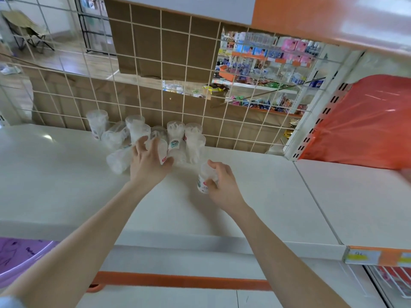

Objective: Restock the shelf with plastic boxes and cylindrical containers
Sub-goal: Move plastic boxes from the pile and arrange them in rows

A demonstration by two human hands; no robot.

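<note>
Several clear cylindrical containers [175, 135] of white swabs stand and lie in a cluster at the back of the white shelf [66, 185], against the wire grid. My left hand [148, 162] grips one of them, a container with a red-marked label [162, 150], at the front of the cluster. One toppled container [117, 160] lies just left of that hand. My right hand [223, 185] holds a separate container [204, 177] upright on the shelf, a little in front and to the right of the cluster.
A white wire grid [142, 90] backs the shelf, with cardboard behind it. An orange plastic item [364, 125] sits on the neighbouring shelf section to the right. An upper shelf [322, 16] overhangs. A purple tub [20, 256] is at lower left.
</note>
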